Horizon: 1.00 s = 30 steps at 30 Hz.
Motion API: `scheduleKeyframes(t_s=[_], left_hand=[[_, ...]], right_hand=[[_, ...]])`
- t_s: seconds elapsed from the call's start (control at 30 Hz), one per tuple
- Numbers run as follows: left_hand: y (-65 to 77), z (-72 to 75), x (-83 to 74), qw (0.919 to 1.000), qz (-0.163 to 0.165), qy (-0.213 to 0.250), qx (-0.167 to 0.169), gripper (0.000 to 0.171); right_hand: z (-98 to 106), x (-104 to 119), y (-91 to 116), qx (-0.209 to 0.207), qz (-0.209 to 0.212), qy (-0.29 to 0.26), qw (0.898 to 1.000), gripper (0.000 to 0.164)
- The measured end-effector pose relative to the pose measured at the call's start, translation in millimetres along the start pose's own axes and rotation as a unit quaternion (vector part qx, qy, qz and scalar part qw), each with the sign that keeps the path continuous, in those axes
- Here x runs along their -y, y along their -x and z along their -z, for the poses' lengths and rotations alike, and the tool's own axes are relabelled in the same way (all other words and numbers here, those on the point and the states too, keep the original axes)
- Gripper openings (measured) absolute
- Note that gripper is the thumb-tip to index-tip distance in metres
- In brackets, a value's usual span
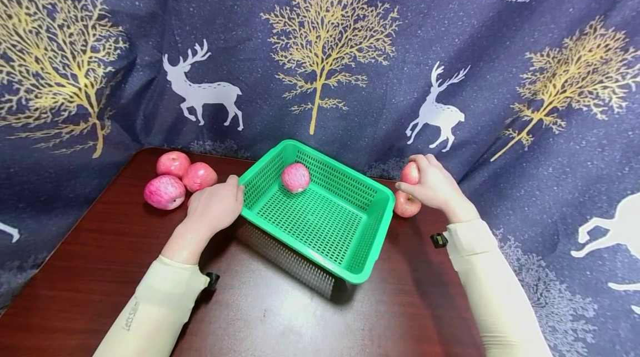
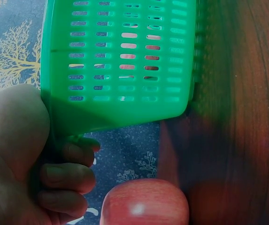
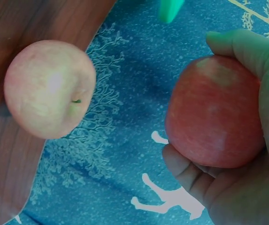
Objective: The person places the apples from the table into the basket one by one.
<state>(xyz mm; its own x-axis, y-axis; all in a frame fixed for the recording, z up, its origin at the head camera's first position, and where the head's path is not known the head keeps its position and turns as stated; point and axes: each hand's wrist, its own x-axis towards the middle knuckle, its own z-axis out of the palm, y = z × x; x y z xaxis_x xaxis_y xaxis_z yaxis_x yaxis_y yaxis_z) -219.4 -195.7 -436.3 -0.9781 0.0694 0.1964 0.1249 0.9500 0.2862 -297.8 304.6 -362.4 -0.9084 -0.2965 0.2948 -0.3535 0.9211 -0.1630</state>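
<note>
My left hand (image 1: 215,206) grips the left rim of a green plastic basket (image 1: 305,250), its fingers curled at the edge in the left wrist view. Inside the basket, towards the back left, lies one pink-red apple (image 1: 295,177). To the right of the basket, my right hand (image 1: 436,186) holds a red apple (image 3: 214,112) between thumb and fingers, raised off the table. Another apple (image 3: 49,89), paler with a short stem, sits on the table just below that hand, close by the basket's right end.
Three apples cluster at the back left of the brown wooden table (image 1: 120,246): one at the rear (image 1: 173,164), one on the right (image 1: 200,176) and a pinker one in front (image 1: 164,192). A dark blue curtain (image 1: 350,29) with trees and deer hangs behind.
</note>
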Motion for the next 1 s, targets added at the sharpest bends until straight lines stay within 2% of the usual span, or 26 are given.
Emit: scheduleKeyframes(t_s=[1.0], left_hand=[[0.5, 2.1, -1.1, 1.0, 0.001, -0.001, 0.003, 0.026]], right_hand=[[1, 41, -23, 0.019, 0.018, -0.013, 1.0, 0.072]])
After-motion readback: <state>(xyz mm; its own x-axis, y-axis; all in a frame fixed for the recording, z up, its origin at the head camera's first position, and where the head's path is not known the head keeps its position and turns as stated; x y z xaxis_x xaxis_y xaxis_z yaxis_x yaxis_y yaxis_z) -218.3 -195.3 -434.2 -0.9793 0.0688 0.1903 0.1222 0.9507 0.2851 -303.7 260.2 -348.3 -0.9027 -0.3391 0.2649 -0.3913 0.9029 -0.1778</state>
